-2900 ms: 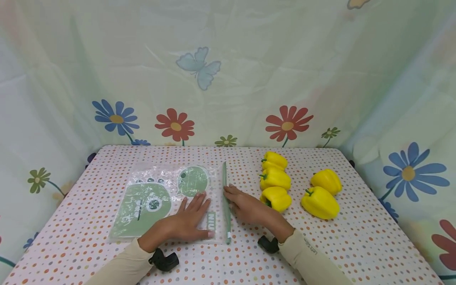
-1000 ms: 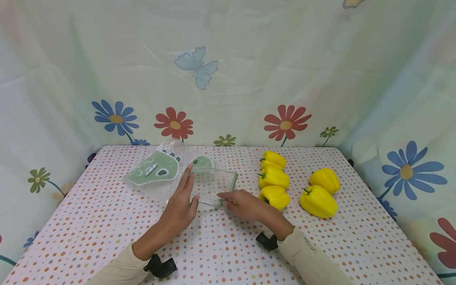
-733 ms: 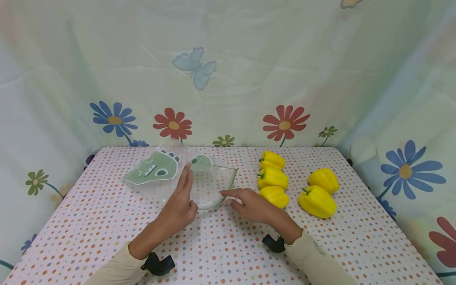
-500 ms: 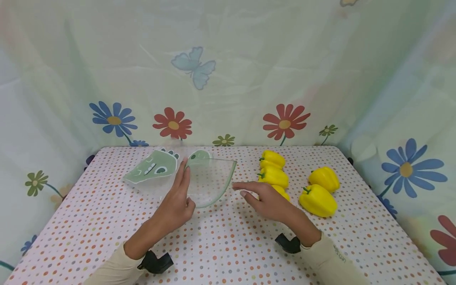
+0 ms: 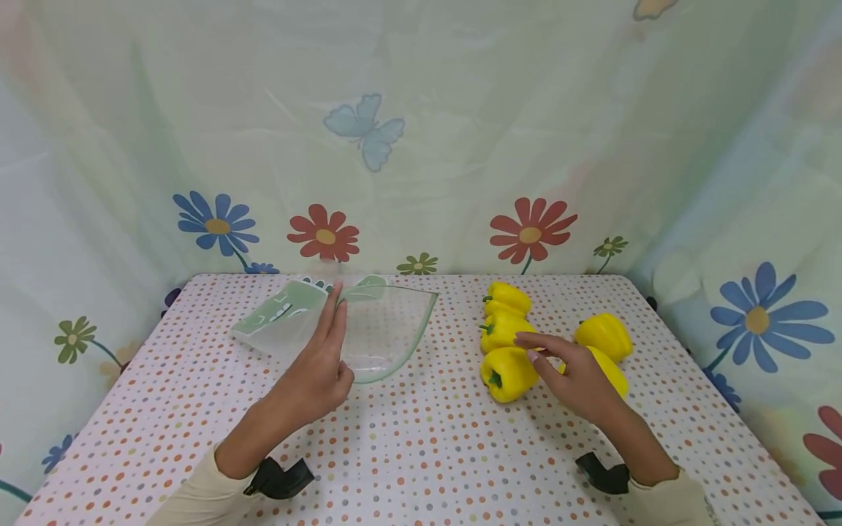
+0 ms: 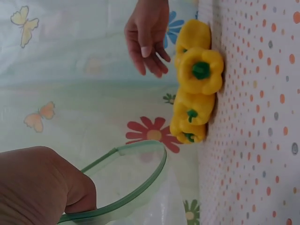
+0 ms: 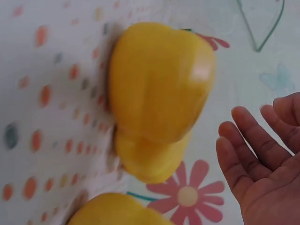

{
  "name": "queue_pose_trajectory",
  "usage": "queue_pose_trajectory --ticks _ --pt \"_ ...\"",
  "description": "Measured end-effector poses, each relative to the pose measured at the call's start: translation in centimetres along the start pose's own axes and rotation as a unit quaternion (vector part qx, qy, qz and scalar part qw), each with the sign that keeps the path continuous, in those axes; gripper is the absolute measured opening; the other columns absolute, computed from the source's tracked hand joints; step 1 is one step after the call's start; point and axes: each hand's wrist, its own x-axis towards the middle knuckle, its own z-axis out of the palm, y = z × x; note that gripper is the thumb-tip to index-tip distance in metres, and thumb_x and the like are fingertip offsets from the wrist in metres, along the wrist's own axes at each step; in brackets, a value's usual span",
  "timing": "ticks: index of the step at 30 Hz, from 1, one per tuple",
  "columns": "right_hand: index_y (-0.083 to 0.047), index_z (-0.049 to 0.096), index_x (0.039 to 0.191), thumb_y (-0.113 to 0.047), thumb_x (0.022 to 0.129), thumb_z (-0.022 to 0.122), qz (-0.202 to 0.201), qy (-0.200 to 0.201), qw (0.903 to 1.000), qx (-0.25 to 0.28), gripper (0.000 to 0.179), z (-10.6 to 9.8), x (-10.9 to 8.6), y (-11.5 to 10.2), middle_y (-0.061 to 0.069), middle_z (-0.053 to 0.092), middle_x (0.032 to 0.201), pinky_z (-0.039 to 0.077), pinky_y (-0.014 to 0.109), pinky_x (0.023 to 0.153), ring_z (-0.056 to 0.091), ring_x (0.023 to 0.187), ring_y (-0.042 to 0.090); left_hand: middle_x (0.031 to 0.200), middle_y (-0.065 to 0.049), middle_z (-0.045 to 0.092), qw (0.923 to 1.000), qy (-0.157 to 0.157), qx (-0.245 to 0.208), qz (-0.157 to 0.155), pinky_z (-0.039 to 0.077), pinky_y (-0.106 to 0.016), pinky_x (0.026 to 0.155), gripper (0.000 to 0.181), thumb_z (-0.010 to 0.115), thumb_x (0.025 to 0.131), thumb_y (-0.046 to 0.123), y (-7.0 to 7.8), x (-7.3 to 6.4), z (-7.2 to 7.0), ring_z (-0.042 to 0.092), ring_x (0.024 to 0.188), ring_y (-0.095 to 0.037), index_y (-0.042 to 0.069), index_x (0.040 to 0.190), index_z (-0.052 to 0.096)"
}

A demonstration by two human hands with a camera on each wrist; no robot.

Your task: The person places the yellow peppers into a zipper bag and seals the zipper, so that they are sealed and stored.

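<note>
A clear zip bag (image 5: 388, 343) with a green dinosaur print lies left of centre, its green-edged mouth (image 6: 140, 189) spread wide towards the right. My left hand (image 5: 317, 376) holds the bag at its mouth, and the left wrist view has the fingers curled at the green rim. Over the yellow bell peppers on the right hovers my right hand (image 5: 582, 380), holding nothing. Its fingers are loosely bent in the right wrist view, apart from the large pepper (image 7: 159, 79). In the head view it partly hides the front right pepper (image 5: 613, 371).
Three bell peppers stand in a column, with the nearest pepper (image 5: 508, 376) at its front. Another pepper (image 5: 604, 334) sits behind the partly hidden one. The dotted tabletop (image 5: 421, 460) ends at a flowered curtain (image 5: 421, 146) at the back.
The bag was flat, then its mouth was spread and has widened. My right hand has left the bag's edge and moved right over the peppers; the front left pepper has turned.
</note>
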Motion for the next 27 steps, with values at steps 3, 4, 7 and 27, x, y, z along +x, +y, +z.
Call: queue_pose_trajectory --ticks 3,4,7,27 --pt "-0.003 0.062 0.126 -0.004 0.096 0.057 0.009 0.007 0.9999 -0.004 0.031 0.1 -0.7 1.0 0.008 0.065 0.122 0.043 0.01 0.086 0.058 0.11 0.024 0.161 -0.013 -0.011 0.9998 -0.005 0.017 0.007 0.043 -0.023 0.062 0.087 0.056 0.071 -0.018 0.1 0.1 -0.3 0.016 0.144 -0.029 -0.017 0.147 0.013" --pt "-0.003 0.062 0.126 -0.004 0.095 0.058 0.012 0.007 0.9999 -0.003 0.031 0.1 -0.9 1.2 0.008 0.064 0.124 0.043 0.011 0.086 0.058 0.111 0.025 0.161 -0.013 -0.012 0.9997 -0.006 0.02 0.008 0.044 -0.024 0.064 0.087 0.056 0.071 -0.017 0.1 0.2 -0.3 0.016 0.145 -0.029 -0.017 0.147 0.013" --pt "-0.004 0.061 0.127 -0.005 0.095 0.059 0.026 0.0 0.9997 -0.001 0.032 0.4 -1.1 1.7 0.008 0.063 0.126 0.048 0.019 0.088 0.056 0.114 0.026 0.161 -0.014 -0.012 0.9997 -0.012 0.022 0.008 0.045 -0.026 0.067 0.087 0.056 0.072 -0.017 0.2 0.3 -0.7 0.015 0.145 -0.03 -0.016 0.147 0.012" --pt "-0.007 0.056 0.134 -0.01 0.088 0.07 0.09 -0.083 0.9887 0.086 0.048 1.8 -0.8 2.9 0.012 0.048 0.13 0.045 0.049 0.096 0.049 0.121 0.033 0.161 -0.009 -0.012 0.9982 -0.027 -0.052 0.012 0.041 -0.022 0.056 0.09 0.053 0.074 -0.018 -0.3 0.6 -1.9 0.012 0.145 -0.028 -0.011 0.151 0.006"
